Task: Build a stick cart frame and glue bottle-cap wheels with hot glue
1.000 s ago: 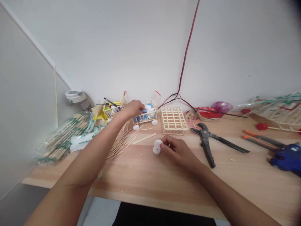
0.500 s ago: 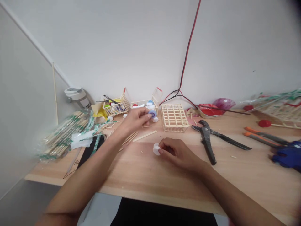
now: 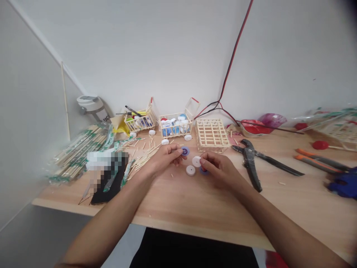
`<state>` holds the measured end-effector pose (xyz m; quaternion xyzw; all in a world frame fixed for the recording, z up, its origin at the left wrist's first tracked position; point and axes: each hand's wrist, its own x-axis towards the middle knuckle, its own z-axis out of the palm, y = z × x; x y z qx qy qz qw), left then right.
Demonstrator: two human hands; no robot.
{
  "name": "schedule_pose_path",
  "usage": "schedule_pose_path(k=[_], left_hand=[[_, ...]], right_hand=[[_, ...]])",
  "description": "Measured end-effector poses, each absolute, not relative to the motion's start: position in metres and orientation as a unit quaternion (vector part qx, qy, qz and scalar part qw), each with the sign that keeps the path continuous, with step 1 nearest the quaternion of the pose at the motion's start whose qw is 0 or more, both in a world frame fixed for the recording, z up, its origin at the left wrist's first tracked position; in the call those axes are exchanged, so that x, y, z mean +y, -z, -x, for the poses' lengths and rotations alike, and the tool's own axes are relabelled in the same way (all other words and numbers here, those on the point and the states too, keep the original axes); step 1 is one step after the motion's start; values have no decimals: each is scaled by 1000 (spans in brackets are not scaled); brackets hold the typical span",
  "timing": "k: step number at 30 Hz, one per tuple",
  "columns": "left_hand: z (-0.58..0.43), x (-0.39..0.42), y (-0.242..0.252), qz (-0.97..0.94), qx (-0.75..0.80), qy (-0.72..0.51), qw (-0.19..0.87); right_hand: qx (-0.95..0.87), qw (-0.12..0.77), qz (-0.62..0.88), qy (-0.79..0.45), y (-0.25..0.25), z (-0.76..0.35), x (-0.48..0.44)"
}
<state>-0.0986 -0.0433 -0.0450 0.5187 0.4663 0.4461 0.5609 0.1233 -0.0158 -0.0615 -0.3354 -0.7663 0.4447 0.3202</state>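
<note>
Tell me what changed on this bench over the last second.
The left hand came back from the cart of bottle caps toward the middle of the bench, bringing a blue cap at its fingertips. The right hand stayed mid-bench, now beside a second blue cap and two white caps. The stick cage and pliers stayed put.

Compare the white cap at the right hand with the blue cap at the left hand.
The white plastic cap is plain white, while the blue plastic cap is blue with a darker ring round a pale centre. The white cap sits against the fingertips of the right hand; the blue cap sits against those of the left hand. Both are small round caps and look about equal in size.
</note>
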Motion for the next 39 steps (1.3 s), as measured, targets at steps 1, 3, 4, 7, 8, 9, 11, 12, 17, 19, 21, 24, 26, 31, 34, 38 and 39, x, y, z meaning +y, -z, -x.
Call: schedule_pose_path(k=[1, 3, 4, 7, 8, 9, 11, 12, 17, 19, 21, 24, 26, 31, 34, 38, 39], left_hand=[[99, -44, 44, -527, 468, -436, 559], [99, -45, 42, -536, 467, -425, 560], [98, -45, 41, -536, 465, -423, 563], [96, -47, 40, -527, 462, -424, 574], [95, -47, 40, -524, 463, -424, 575], [94, -48, 41, -521, 466, -424, 576], [94, -48, 42, -513, 471, -428, 575], [94, -48, 43, -509, 474, -434, 573], [96, -46, 48, -495, 479, -460, 560], [96, -44, 51, -482, 478, -470, 564], [96, -43, 54, -472, 473, -478, 569], [97, -42, 57, -475, 463, -482, 573], [97, -42, 58, -482, 461, -481, 569], [96, -42, 59, -510, 458, -458, 566], [92, -43, 59, -546, 458, -439, 548], [85, -45, 58, -610, 448, -420, 502], [83, -46, 57, -624, 443, -416, 491]], right_hand=[[-766, 321, 338, -443, 61, -123, -16], [-764, 321, 340, -445, 61, -123, -17], [-763, 321, 340, -447, 60, -123, -17], [-760, 323, 340, -449, 59, -123, -17], [-760, 325, 340, -448, 59, -123, -17], [-761, 326, 338, -448, 59, -123, -17], [-762, 330, 334, -447, 60, -123, -17], [-762, 331, 334, -445, 61, -123, -17], [-767, 339, 341, -425, 67, -123, -15], [-769, 335, 349, -418, 71, -123, -14], [-773, 328, 356, -411, 74, -122, -13], [-794, 315, 356, -380, 76, -121, -13], [-816, 305, 350, -344, 76, -120, -15], [-820, 300, 368, -318, 74, -120, -17], [-803, 308, 380, -340, 74, -120, -16], [-791, 317, 378, -362, 76, -120, -15], [-787, 320, 380, -366, 76, -120, -15]])
